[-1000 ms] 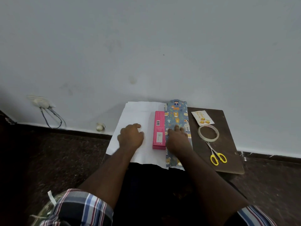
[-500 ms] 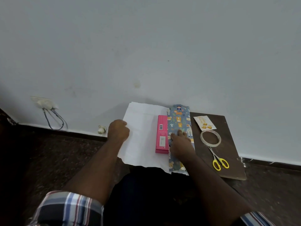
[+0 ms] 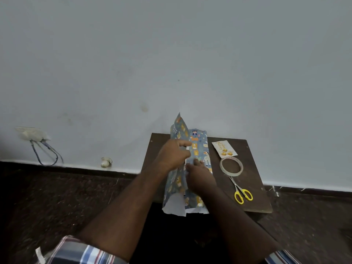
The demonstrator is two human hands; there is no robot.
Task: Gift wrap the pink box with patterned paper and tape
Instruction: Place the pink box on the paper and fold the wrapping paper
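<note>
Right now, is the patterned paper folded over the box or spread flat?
Folded over: the patterned paper shows its printed side, its left flap held across by the left hand.

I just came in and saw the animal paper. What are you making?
A person is wrapping a present. The left hand has pulled the left flap of the patterned paper up over the box, which is now hidden underneath. The right hand presses the other flap flat where the two edges meet. The tape roll and yellow scissors lie untouched on the brown board to the right, so nothing looks taped yet.
</note>
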